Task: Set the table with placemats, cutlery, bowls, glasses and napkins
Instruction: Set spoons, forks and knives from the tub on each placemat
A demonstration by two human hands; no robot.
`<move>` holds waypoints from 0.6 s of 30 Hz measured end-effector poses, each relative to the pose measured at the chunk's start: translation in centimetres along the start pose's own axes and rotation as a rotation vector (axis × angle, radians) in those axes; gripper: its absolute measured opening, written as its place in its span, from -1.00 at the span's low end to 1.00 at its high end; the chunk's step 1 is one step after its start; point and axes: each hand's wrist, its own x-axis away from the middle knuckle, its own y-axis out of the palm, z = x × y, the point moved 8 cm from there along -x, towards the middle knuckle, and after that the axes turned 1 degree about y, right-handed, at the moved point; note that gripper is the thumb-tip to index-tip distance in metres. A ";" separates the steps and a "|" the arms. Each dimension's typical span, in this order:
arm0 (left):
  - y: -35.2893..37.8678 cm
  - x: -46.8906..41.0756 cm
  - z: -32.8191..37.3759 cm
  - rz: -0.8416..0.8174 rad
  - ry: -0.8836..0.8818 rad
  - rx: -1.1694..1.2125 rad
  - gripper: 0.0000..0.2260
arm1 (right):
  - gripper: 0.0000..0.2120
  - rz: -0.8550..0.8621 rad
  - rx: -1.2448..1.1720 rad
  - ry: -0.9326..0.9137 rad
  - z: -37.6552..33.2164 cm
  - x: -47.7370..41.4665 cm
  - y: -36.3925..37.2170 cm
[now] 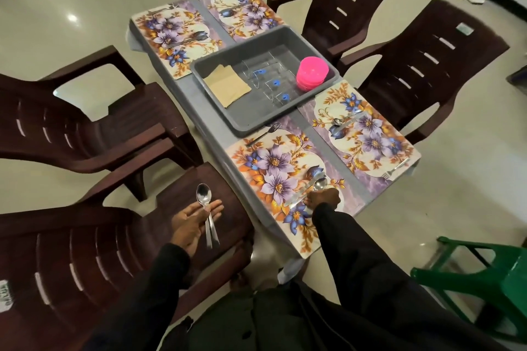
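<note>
Four floral placemats lie on the grey table (pixel 199 100). My right hand (pixel 323 199) rests on the near placemat (pixel 273 168), fingers curled on the handle of a spoon (pixel 320 184) that lies beside a knife (pixel 302 194). A fork (pixel 262 132) sits at this mat's far edge. My left hand (pixel 191 222) holds two spoons (pixel 204 199) over the seat of the near brown chair. The right placemat (pixel 368 134) carries a spoon and knife (pixel 343 122) and a fork (pixel 395 169). A grey bin (pixel 251 120) holds brown napkins (pixel 226 85), clear glasses (pixel 268 80) and stacked pink bowls (pixel 312 72).
The two far placemats (pixel 171 37) (pixel 245 11) carry some cutlery. Brown plastic chairs stand on both long sides of the table, one (pixel 85 251) right under my left hand. A green stool (pixel 490 273) stands at the lower right.
</note>
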 end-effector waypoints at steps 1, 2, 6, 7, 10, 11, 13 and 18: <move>0.0 0.0 0.1 -0.002 -0.002 0.000 -0.70 | -0.55 0.000 0.014 0.007 0.4 -0.9 0.5; 0.1 0.1 0.1 -0.003 -0.005 -0.002 -0.70 | -0.54 0.002 0.024 0.018 0.6 -1.2 0.6; -0.2 0.6 0.1 -0.002 -0.010 0.003 -0.69 | -0.53 0.002 0.019 0.015 -0.4 0.9 -0.5; -0.3 0.7 0.1 -0.002 -0.010 0.004 -0.69 | -0.54 0.002 0.011 0.008 -0.8 1.6 -0.9; -0.8 1.1 -0.1 0.006 -0.001 0.013 -0.69 | -0.53 0.007 0.005 -0.011 -1.7 2.6 -1.7; -1.0 1.3 -0.1 0.008 0.003 0.020 -0.69 | -0.52 0.006 0.005 -0.022 -1.9 2.6 -1.8; -1.5 1.9 -0.1 0.016 0.009 0.034 -0.69 | -0.51 -0.006 0.008 -0.027 -1.9 2.4 -1.9; -2.4 3.4 -0.5 0.052 0.030 0.060 -0.76 | -0.42 -0.005 0.027 -0.062 -2.6 2.6 -2.6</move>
